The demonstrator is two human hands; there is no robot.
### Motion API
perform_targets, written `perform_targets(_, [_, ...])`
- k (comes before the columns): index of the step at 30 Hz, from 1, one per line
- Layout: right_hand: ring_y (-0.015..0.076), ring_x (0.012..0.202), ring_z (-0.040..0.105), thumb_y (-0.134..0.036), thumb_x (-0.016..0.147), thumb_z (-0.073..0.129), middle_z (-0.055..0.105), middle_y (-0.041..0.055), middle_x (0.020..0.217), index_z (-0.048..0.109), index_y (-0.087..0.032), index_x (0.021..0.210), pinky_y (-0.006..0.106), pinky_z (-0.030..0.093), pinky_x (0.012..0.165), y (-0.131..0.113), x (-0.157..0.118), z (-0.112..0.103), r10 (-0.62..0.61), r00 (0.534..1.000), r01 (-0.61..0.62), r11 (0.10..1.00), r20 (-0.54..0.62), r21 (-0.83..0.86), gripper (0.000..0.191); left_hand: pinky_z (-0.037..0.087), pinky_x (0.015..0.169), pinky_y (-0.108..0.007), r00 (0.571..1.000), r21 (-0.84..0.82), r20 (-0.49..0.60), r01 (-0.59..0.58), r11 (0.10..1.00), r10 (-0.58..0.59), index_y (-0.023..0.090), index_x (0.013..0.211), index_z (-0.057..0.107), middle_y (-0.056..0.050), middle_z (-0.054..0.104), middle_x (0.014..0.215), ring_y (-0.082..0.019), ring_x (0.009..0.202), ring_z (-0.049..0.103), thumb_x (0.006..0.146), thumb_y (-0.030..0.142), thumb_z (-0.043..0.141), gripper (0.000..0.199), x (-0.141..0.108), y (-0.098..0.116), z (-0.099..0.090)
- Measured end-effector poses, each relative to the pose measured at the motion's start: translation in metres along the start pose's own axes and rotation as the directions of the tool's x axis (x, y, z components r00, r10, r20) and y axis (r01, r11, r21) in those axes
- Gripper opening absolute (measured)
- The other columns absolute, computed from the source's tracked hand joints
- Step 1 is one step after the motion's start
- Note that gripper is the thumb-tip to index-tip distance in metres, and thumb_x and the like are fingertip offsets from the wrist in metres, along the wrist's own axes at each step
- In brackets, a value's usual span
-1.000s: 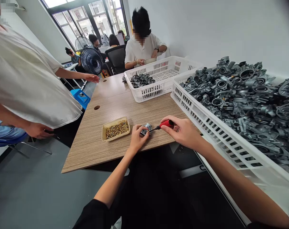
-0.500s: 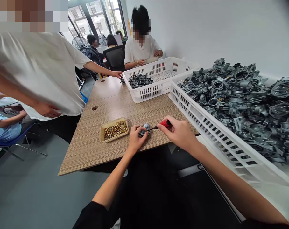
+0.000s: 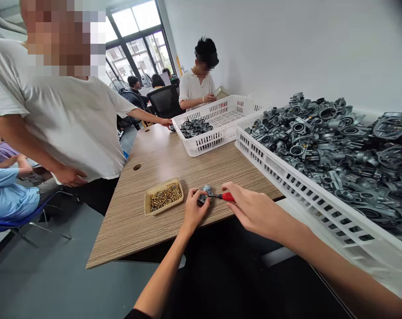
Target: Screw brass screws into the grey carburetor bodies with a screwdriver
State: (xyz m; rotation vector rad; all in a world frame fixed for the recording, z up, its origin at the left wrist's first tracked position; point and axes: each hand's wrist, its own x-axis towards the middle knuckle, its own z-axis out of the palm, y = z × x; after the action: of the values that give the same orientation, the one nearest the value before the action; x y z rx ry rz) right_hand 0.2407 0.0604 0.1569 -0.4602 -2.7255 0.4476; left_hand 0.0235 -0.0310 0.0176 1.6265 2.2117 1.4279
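Observation:
My left hand (image 3: 195,209) is closed on a small grey metal carburetor (image 3: 206,190), pressing it to the table near the front edge. Fingers and thumb hide part of it. A screwdriver with a red handle (image 3: 227,197) lies almost level, its dark shaft running left to the carburetor; the contact at its tip is too small to make out. Around the handle's rear end, the fingers of my right hand (image 3: 256,210) are closed. Just left of my left hand stands a beige tray (image 3: 148,204) holding many brass-coloured screws (image 3: 166,196).
To the right, a white crate (image 3: 287,179) is heaped with carburetors (image 3: 320,137). Another white crate (image 3: 201,148) on the wooden table (image 3: 128,235) holds dark parts. A co-worker's hand (image 3: 166,122) touches its left end; another person (image 3: 197,88) sits behind it.
The head view has tilted upward, so the scene sits lower. My right-hand fingers have straightened along the screwdriver handle, which lies more level. The left hand still holds the carburetor.

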Motion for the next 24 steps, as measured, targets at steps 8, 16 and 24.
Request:
perform_targets(8, [0.0230,0.067,0.070,-0.036,0.106,0.042,0.071,0.0068,0.080,0.045,-0.019,0.107,0.028,0.023,0.049,-0.009,0.003,-0.005,0.143,0.989,-0.131,0.964,0.037,-0.229,0.017,0.050,0.096,-0.036,1.000,-0.021,-0.006,-0.019,1.000,0.019,0.023,0.101,0.069,-0.005,0.055,0.106,-0.019,0.103,0.060,0.090,0.027,0.067,0.011,0.001,-0.001,0.000])
perform_targets(16, [0.0238,0.067,0.069,-0.047,0.106,0.039,0.068,0.0055,0.077,0.048,-0.019,0.102,0.029,0.019,0.050,-0.008,0.003,-0.005,0.188,0.982,-0.173,0.935,0.021,-0.310,0.030,0.049,0.097,-0.036,1.000,-0.020,0.000,-0.010,1.000,0.010,0.024,0.101,0.069,-0.005,0.056,0.105,-0.020,0.104,0.060,0.090,0.026,0.068,0.012,0.001,0.000,-0.002])
perform_targets(24, [0.0198,0.077,0.069,-0.036,0.106,0.043,0.070,0.0023,0.086,0.050,-0.021,0.101,0.028,0.024,0.054,-0.005,0.005,0.002,0.054,0.998,-0.058,0.978,-0.027,-0.201,0.017,0.049,0.097,-0.036,1.000,-0.005,-0.002,-0.021,1.000,0.021,0.024,0.102,0.069,-0.005,0.056,0.103,-0.020,0.102,0.060,0.090,0.026,0.068,0.013,0.002,-0.002,-0.002])
